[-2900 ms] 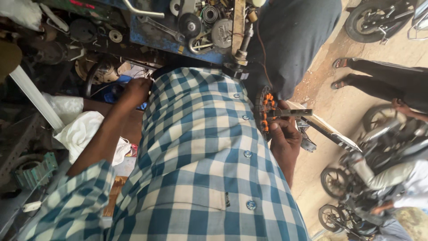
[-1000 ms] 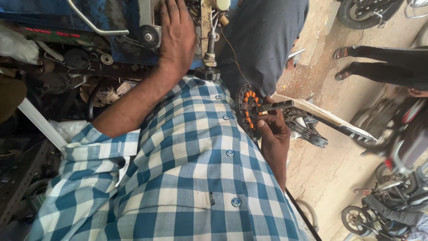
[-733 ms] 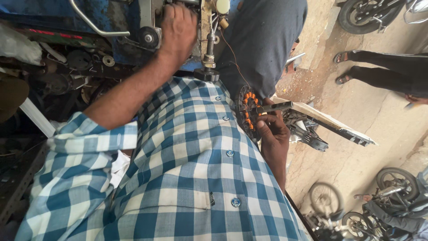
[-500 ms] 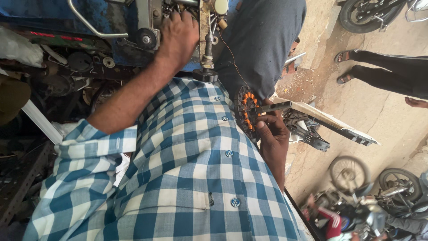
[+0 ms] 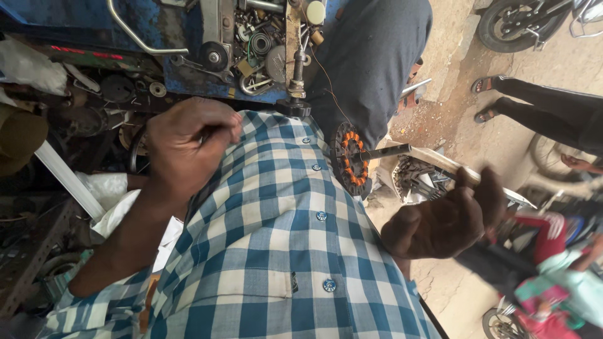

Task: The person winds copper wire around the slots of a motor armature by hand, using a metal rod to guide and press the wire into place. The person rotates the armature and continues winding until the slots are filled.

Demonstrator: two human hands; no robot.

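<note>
Right hand (image 5: pixel 443 216) hangs in the air beside the person's hip, fingers loosely curled and half open, with nothing clearly held in it, though a pale flat bar (image 5: pixel 440 164) runs just behind its fingertips and I cannot tell whether they touch it. Left hand (image 5: pixel 188 147) is drawn into a fist in front of the checked shirt (image 5: pixel 282 251), pinched around something thin and dark that the fingers hide. Between the hands, propped against the shirt at waist height, sits a round stator (image 5: pixel 350 160) with orange copper coils around its dark rim; a metal rod (image 5: pixel 389 151) sticks out of its centre towards the right hand, and a fine wire (image 5: pixel 323 85) climbs from it towards the workbench. To my eye the winding looks well on, most poles already wrapped in orange, yet the loose wire suggests it is not finished. Beyond stands a blue tray (image 5: pixel 188 37) crowded with bearings, washers and bolts. As for packaging, I see only crumpled white plastic bags (image 5: pixel 110 188) below the left forearm and another at the upper left; no readable label or sign shows.
</note>
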